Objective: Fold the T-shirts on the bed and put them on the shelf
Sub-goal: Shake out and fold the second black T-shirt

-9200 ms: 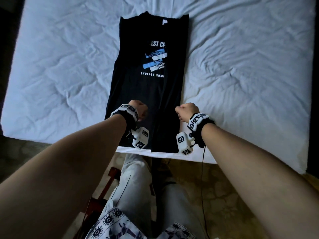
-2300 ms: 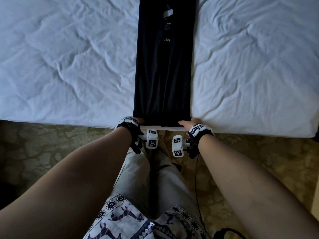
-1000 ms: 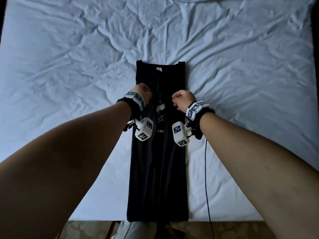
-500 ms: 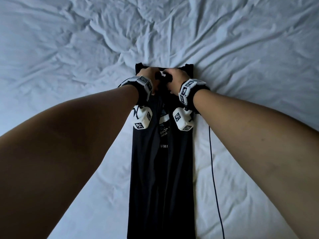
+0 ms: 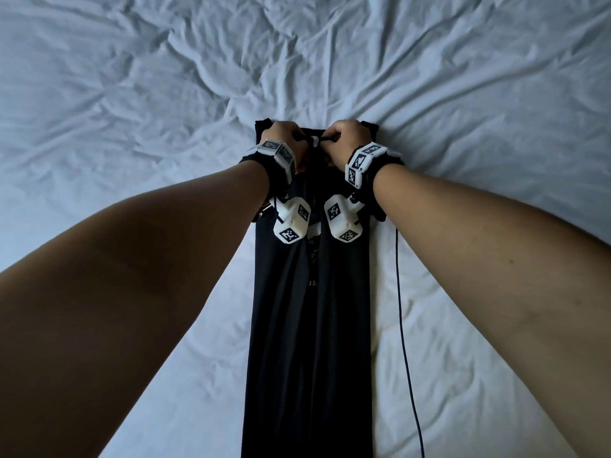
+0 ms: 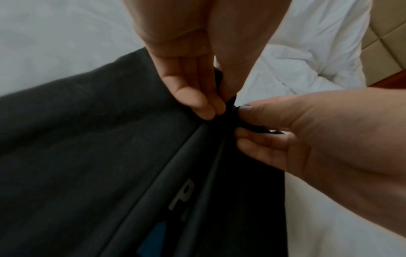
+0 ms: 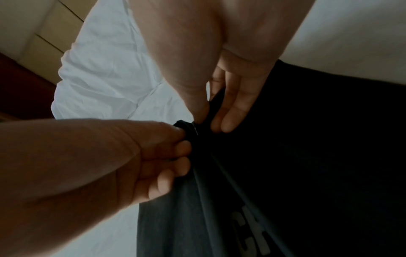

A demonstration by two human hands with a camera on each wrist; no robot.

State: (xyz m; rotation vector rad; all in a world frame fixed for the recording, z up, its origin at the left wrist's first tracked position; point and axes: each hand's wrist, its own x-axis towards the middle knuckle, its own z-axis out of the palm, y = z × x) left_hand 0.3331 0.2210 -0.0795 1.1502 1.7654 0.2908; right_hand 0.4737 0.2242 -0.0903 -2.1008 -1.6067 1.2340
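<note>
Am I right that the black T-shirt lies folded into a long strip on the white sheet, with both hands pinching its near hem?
Not quite: the hands grip the far end, the collar end, not the near hem. The head view shows the left hand and right hand at the top of the black T-shirt. The rest holds: it lies as a long strip on the white sheet.

rumpled white sheet (image 5: 132, 94), thin black cable (image 5: 405, 342), white pillow (image 7: 105, 69)

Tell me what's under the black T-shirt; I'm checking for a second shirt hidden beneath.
Only the white bedsheet shows around the black T-shirt. Whatever lies directly beneath is covered by the folded cloth.
</note>
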